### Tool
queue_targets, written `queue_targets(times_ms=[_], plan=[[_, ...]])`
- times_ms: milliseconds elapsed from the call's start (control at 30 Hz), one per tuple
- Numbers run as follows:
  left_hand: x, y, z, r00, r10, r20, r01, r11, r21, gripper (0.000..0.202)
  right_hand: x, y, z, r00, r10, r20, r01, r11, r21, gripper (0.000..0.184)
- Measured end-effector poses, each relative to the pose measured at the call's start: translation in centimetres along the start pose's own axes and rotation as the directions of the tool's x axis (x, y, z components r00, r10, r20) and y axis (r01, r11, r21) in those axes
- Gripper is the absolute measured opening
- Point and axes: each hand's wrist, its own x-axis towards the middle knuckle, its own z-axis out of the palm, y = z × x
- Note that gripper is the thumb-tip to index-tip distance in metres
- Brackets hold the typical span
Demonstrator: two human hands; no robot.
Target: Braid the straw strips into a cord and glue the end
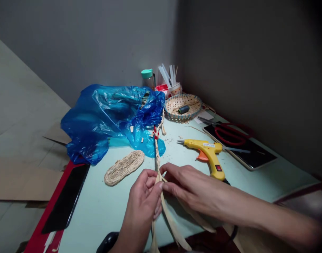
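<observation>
A braid of pale, flat plant-fibre strips (157, 158) runs down the middle of the table, with a red tie (156, 133) near its upper part. My left hand (146, 196) is closed, pinching strips just under the braided end. From the right, my right hand (183, 182) pinches a strip at the same spot, thumb and forefinger touching the braid. Loose strips (171, 219) hang below both hands towards the table's front edge. Left of the braid lies an oval coiled braided piece (124, 168).
A blue plastic bag (105, 112) covers the back left. A yellow glue gun (209, 151) lies right of the braid; red-handled scissors (229, 135) rest on a tablet-like device (245, 151). Behind stand a woven basket (171, 114) holding a thread spool (183, 109), glue sticks (167, 75) and a green-lidded jar (147, 79).
</observation>
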Motion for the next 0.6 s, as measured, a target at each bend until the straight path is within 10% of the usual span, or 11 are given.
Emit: queue_targets(times_ms=[133,600], plan=[[-0.5,-0.3,-0.5,1.000,0.025,0.010,-0.025,0.998,0.056,0.013,0.6,1.0,1.5,0.999,0.031,-0.009,-0.029,0.992,0.124,0.030],[-1.4,0.3,-2.3,0.950,0.311,0.011,-0.244,0.722,0.647,0.014,0.8,0.8,2.2,0.977,-0.012,-0.212,-0.031,0.980,-0.199,0.034]])
